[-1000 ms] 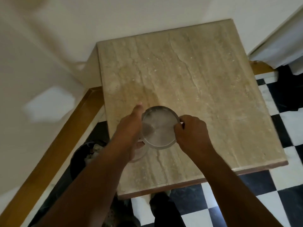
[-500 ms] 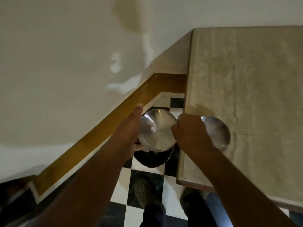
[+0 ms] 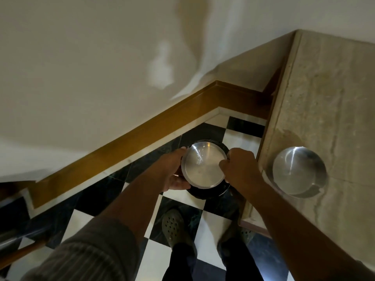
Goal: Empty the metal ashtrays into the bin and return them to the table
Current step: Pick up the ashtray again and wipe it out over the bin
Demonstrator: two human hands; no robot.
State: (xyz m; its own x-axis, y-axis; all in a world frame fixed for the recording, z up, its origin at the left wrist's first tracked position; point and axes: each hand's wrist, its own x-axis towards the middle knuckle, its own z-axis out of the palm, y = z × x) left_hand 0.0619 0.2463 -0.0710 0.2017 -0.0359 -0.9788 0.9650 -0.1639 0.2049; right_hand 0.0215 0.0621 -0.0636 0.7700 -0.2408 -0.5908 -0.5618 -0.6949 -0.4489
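A round metal ashtray (image 3: 204, 165) is held between both hands, level, right over a black bin (image 3: 211, 191) on the floor. My left hand (image 3: 172, 171) grips its left rim and my right hand (image 3: 239, 169) pinches its right rim. Pale ash specks lie inside it. A second metal ashtray (image 3: 298, 171) sits on the stone table (image 3: 332, 102) near the table's left edge, apart from my hands. Most of the bin is hidden under the held ashtray.
The bin stands in a corner between a cream wall with a brown wooden skirting (image 3: 142, 134) and the table's side. The floor (image 3: 178, 258) is black-and-white checked tile. My two feet in shoes (image 3: 174, 228) stand just before the bin.
Both hands have carried the ashtray left off the table and out over the bin. The second ashtray stayed on the table. My view has swung left and down.
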